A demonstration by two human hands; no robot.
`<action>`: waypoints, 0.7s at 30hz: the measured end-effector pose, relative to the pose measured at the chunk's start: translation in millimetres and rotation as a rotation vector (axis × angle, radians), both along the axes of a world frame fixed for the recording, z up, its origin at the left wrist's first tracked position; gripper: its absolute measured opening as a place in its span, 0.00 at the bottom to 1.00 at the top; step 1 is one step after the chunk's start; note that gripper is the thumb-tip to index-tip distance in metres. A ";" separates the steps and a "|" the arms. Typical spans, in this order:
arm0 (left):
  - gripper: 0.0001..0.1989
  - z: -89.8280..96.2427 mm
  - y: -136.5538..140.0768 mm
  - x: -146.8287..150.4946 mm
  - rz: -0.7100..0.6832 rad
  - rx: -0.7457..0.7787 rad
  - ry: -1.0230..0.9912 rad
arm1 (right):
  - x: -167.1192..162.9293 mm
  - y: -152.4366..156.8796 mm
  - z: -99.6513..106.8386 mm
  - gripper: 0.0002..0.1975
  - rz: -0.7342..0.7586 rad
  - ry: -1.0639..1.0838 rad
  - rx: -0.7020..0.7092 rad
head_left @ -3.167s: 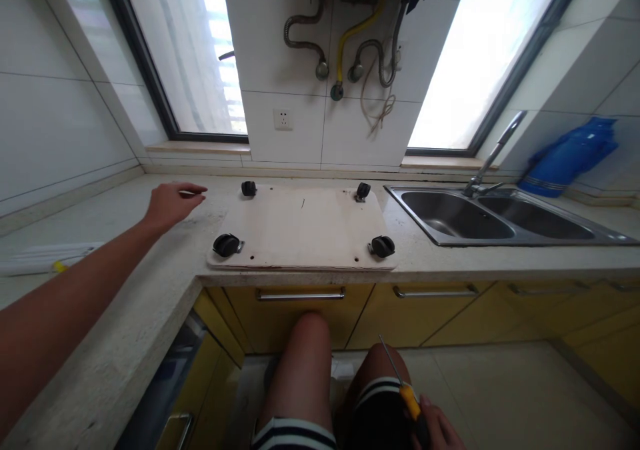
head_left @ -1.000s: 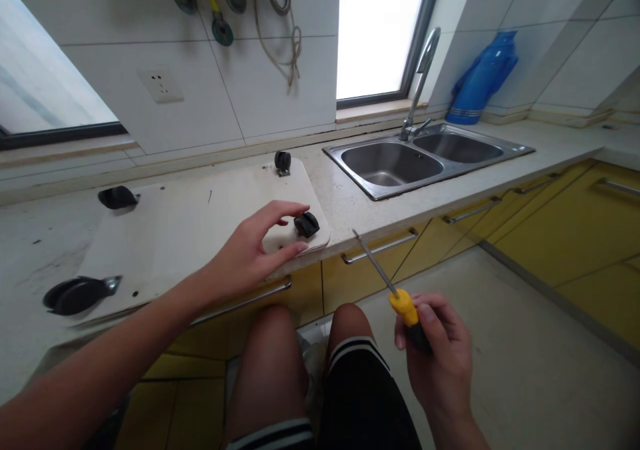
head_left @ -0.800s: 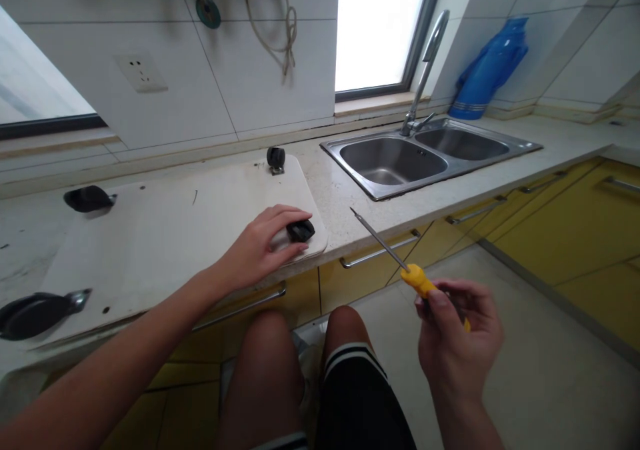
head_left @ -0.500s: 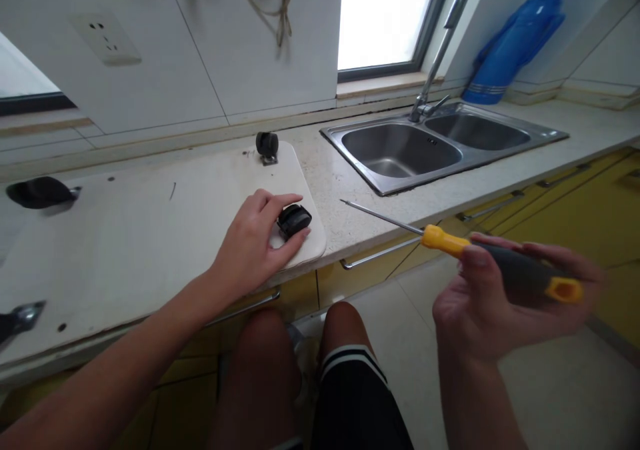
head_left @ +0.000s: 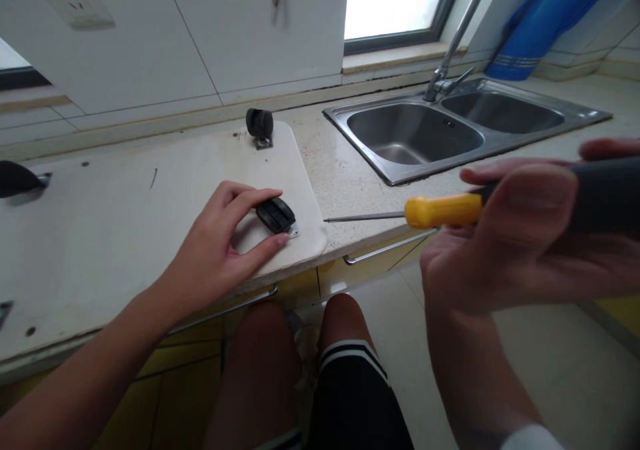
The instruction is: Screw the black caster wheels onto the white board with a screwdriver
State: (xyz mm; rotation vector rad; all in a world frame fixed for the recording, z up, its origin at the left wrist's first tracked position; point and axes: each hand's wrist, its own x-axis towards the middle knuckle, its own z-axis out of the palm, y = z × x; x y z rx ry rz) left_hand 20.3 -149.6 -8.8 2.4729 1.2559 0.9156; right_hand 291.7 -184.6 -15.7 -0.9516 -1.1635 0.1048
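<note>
My left hand (head_left: 233, 233) has its thumb and fingers around a black caster wheel (head_left: 275, 215) at the near right corner of a white board (head_left: 200, 170). A bit of the caster's metal plate, with a screw in it, shows beside my thumb. My right hand (head_left: 520, 237) is closed round a screwdriver (head_left: 443, 211) with a yellow and dark grey handle. Its thin shaft points left, and the tip appears just right of the board's rounded corner, apart from the caster. Another caster (head_left: 260, 127) stands at the board's far right corner.
The board lies on a pale countertop (head_left: 340, 170). A further black caster (head_left: 20, 180) is at the left, and a small dark sliver (head_left: 153, 178) lies on the board. To the right are a steel double sink (head_left: 385, 170), a faucet (head_left: 440, 80) and a blue object (head_left: 537, 27).
The screwdriver has moved closer to me and levelled out, its tip now nearer the board's corner. The caster under my left hand has turned, uncovering part of its plate. The view has shifted slightly.
</note>
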 end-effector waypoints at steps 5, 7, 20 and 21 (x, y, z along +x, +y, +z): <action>0.21 -4.4 -3.1 -5.0 0.066 -0.076 -0.098 | -9.6 14.4 17.2 0.33 0.060 -0.092 -0.037; 0.22 -7.4 -3.9 -6.3 0.109 -0.112 -0.121 | -17.3 22.0 21.3 0.31 0.029 -0.068 0.017; 0.23 -12.1 -3.5 -9.9 0.097 -0.189 -0.174 | -44.6 25.9 33.3 0.23 0.079 -0.041 0.061; 0.23 -12.4 -3.3 -10.2 0.095 -0.196 -0.176 | -44.7 29.0 32.9 0.25 0.068 -0.049 0.087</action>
